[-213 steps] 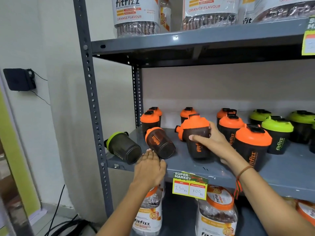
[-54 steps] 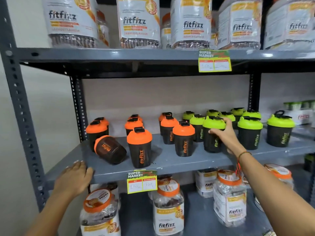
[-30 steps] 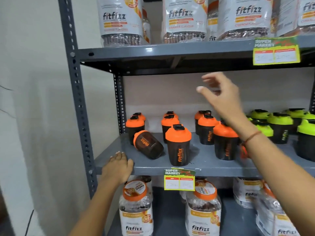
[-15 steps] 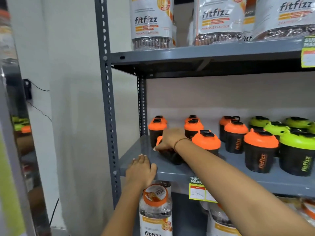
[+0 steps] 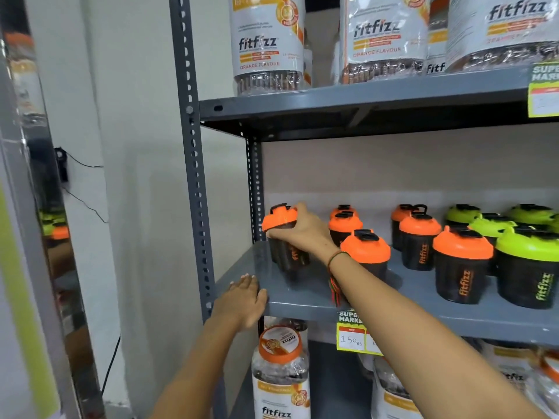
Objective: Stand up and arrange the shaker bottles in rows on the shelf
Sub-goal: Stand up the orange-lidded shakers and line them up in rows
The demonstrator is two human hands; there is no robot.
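Note:
My right hand [image 5: 302, 231] grips a dark shaker bottle with an orange lid [image 5: 279, 220] just under the lid. It holds that bottle nearly upright at the left end of the grey middle shelf [image 5: 302, 300]. My left hand [image 5: 243, 299] lies flat on the shelf's front left corner and holds nothing. To the right, several orange-lidded shakers [image 5: 461, 263] stand upright in rows. Beyond them stand green-lidded shakers [image 5: 527, 270]. Another shaker behind the held one is mostly hidden by it.
The grey upright post [image 5: 193, 176] bounds the shelf on the left, with a white wall beside it. Large fitfizz jars [image 5: 269, 43] fill the shelf above, and more jars [image 5: 281, 373] stand below. A yellow price tag [image 5: 351, 334] hangs on the shelf's front edge.
My right hand has taken hold of the orange-lidded shaker that lay on its side and tipped it up onto its base. My left hand stays on the shelf corner.

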